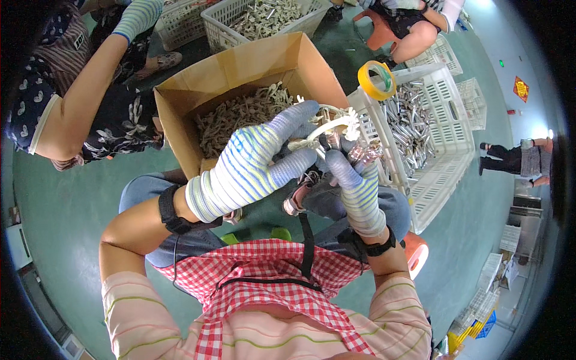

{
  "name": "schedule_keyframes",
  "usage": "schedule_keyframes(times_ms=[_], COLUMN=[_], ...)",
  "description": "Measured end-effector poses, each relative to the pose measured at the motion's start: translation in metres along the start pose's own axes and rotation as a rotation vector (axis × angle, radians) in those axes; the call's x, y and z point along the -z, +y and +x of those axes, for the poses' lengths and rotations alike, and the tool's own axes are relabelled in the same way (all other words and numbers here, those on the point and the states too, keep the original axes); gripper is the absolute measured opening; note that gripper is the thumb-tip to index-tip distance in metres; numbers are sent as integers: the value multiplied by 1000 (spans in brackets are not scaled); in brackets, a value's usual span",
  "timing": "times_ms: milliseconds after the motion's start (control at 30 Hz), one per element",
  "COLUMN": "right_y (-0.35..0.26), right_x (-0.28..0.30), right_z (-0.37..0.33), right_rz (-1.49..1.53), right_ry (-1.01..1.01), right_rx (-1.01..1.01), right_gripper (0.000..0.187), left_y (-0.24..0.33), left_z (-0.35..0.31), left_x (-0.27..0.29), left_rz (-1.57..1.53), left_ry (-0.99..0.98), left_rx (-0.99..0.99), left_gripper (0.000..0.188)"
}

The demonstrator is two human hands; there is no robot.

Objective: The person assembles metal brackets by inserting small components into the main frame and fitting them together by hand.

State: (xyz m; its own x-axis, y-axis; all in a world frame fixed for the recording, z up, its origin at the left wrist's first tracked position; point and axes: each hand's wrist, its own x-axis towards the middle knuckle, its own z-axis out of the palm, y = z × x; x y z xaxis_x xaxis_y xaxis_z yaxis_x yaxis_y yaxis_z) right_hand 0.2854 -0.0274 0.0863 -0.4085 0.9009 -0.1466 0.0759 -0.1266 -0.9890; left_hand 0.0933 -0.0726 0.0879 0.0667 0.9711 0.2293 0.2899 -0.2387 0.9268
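Observation:
In front of me, above my knees, both gloved hands meet at a small bundle of off-white cord-like pieces [329, 126] and shiny metal parts [364, 152]. My left hand [243, 157], in a striped knit glove, closes its thumb and fingers round the cord side. My right hand [359, 191], gloved alike, has its thumb bent against the metal parts, its other fingers mostly hidden behind them. Beyond my left hand stands an open cardboard box [249, 69] holding many off-white pieces [243, 117]. Right of my hands, a white plastic crate [441, 147] holds many silvery metal rods [409, 123].
A yellow tape roll [377, 80] rests at the crate's near left corner. White baskets [225, 30] with off-white pieces stand behind the box. A co-worker's arm [84, 105] reaches in at the left; another person [414, 39] sits at the far right. Someone stands [519, 157] further right.

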Motion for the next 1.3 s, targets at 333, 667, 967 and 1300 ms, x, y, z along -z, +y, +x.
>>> schedule_keyframes(times_ms=[333,667,967,1300], right_y=[13,3,11,4], right_x=[-1,-3,0,2], right_z=[3,-2,-7,-5], right_rz=[-105,-44,25,-3], right_ry=[-34,1,17,6], right_rx=[120,-62,19,-39], right_gripper=[22,20,19,18], left_y=[-5,-1,-2,-2], left_z=[5,5,6,8], left_x=[2,6,6,6], left_rz=[-212,-600,-731,-736], left_ry=[-5,-124,-196,-190], left_rx=[159,445,457,455], left_gripper=[21,23,34,34])
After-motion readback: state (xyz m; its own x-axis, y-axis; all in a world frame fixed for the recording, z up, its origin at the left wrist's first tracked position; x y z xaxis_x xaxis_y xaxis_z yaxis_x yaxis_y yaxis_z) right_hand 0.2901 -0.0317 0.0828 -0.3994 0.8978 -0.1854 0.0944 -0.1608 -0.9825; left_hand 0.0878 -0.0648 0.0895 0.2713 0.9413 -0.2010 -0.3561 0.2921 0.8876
